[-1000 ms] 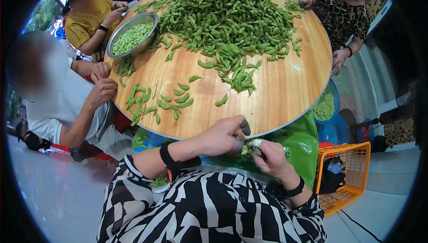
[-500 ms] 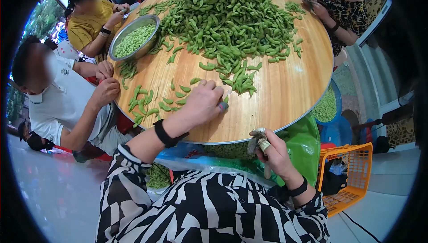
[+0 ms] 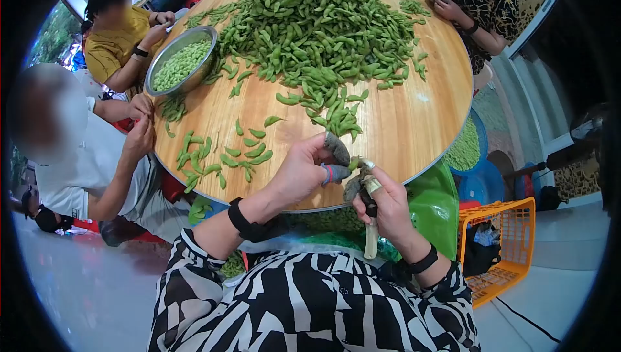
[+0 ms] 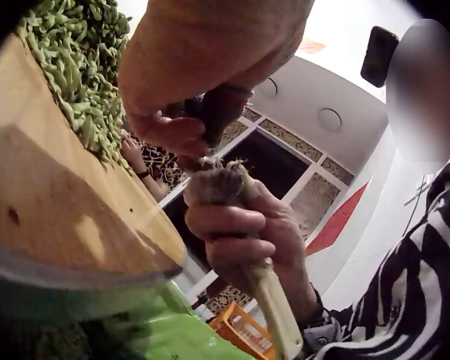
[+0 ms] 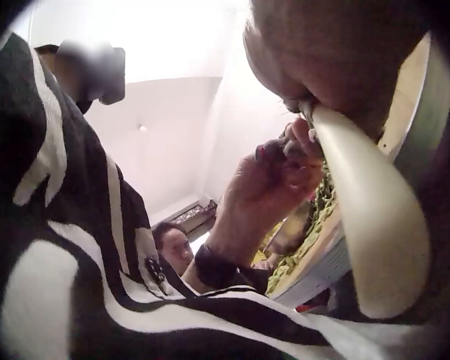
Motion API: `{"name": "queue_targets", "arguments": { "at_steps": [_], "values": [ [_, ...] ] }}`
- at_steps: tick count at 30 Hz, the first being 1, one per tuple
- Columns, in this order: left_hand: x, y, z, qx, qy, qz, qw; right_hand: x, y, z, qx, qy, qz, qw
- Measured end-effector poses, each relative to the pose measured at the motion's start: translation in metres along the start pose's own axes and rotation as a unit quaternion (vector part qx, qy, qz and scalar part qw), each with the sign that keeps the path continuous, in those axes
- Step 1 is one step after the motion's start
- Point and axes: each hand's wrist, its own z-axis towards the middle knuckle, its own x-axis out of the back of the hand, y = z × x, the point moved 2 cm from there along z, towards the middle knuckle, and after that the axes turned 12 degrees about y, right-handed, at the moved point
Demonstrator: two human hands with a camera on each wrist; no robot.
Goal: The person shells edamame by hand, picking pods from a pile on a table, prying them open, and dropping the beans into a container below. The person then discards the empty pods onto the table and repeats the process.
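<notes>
My left hand [image 3: 299,174], with grey coverings on its thumb and a finger, pinches a green soybean pod [image 3: 354,164] above the table's near edge. Facing it, my right hand [image 3: 390,208] has its fingers curled round a tool with a pale, rounded handle [image 3: 370,242]; its working end is hidden by the fingers. The covered fingertips of both hands meet at the pod. In the right wrist view the smooth handle [image 5: 375,217] juts out below the palm. Loose pods [image 3: 249,151] lie on the wood left of my left hand.
A big heap of pods [image 3: 317,29] covers the back of the round wooden table [image 3: 414,119]. A metal bowl of shelled beans [image 3: 210,61] stands at the left. Three people sit around. Green plastic [image 3: 436,197] and an orange crate [image 3: 527,223] are at the right.
My left hand reached out to the loose pods on the table, then came back to my right hand with a pod. My right hand has stayed near the table edge, holding the tool.
</notes>
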Motion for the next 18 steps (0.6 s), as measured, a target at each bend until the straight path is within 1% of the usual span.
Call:
{"name": "queue_targets", "arguments": {
  "at_steps": [1,2,3,5,7,12,14,15,17,18],
  "values": [
    [-0.0023,-0.0004,-0.0019,0.01,0.005,-0.034,0.999,-0.0012,0.0001,-0.0006,-0.018,-0.007,0.027,0.999],
    [-0.0019,-0.0021,-0.0016,-0.003,0.007,-0.015,1.0,-0.0009,0.0005,-0.0011,-0.019,-0.006,0.025,0.999],
    [-0.0016,-0.0019,-0.0018,-0.002,0.007,-0.016,1.0,-0.0011,0.0008,-0.0018,-0.012,-0.014,0.029,0.999],
    [-0.0008,-0.0012,-0.002,0.023,0.009,-0.03,0.999,-0.0021,0.0025,-0.0022,-0.006,-0.023,0.032,0.999],
    [0.0005,-0.0073,-0.0017,0.02,0.012,-0.039,0.999,-0.0037,0.004,-0.0021,0.008,-0.026,0.026,0.999],
    [0.0024,-0.009,-0.0032,0.012,0.023,-0.044,0.999,-0.0042,0.0046,-0.002,0.006,-0.033,0.029,0.999],
    [0.0042,-0.0081,-0.0034,0.001,0.012,-0.014,1.0,-0.0072,0.0052,-0.0027,0.01,-0.035,0.031,0.999],
    [0.0042,-0.0085,-0.0046,0.0,0.013,-0.016,1.0,-0.0095,0.005,-0.0034,0.023,-0.019,0.017,0.999],
    [0.0019,-0.0077,-0.0069,-0.043,0.012,-0.024,0.999,-0.0102,0.0036,-0.0039,0.037,0.0,0.003,0.999],
    [0.0021,-0.0076,-0.0074,-0.042,0.011,-0.025,0.999,-0.0097,0.0029,-0.0037,0.039,0.001,-0.011,0.999]
  ]
}}
